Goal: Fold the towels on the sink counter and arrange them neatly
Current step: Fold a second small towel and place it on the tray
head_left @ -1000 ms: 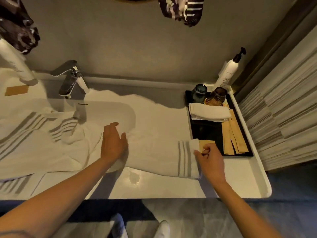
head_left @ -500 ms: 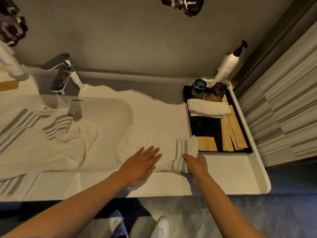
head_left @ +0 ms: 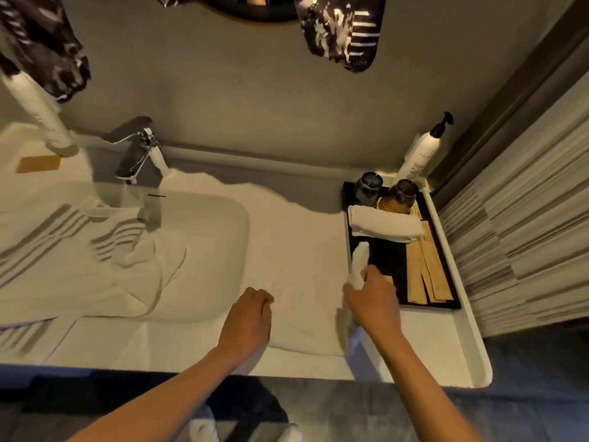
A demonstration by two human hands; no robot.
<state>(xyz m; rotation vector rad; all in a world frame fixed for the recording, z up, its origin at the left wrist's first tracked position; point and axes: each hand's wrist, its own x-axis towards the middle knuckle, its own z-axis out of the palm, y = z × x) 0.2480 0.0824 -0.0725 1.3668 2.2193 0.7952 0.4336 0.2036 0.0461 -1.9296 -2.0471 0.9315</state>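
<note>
A small white towel lies flat on the white counter, between the sink basin on the left and the black tray on the right, near the front edge. The person's right hand grips the towel's right end, with the fingers curled round a bunched fold of cloth that sticks up from the fist over the tray's left rim. The left hand rests on the towel's left edge with its fingers curled under; whether it pinches the cloth or only presses on it cannot be told.

A larger white towel with grey stripes lies crumpled across the left part of the basin and over the near counter edge. A chrome faucet stands behind the basin.

On the tray, a folded white towel lies across the far part, just in front of a dark blue cup and an amber ribbed cup. Several tan paper packets lie along the tray's right side. A white pump bottle stands in the far right corner of the counter, behind the tray. Another white bottle stands at the far left, with a tan packet lying beside it.
</note>
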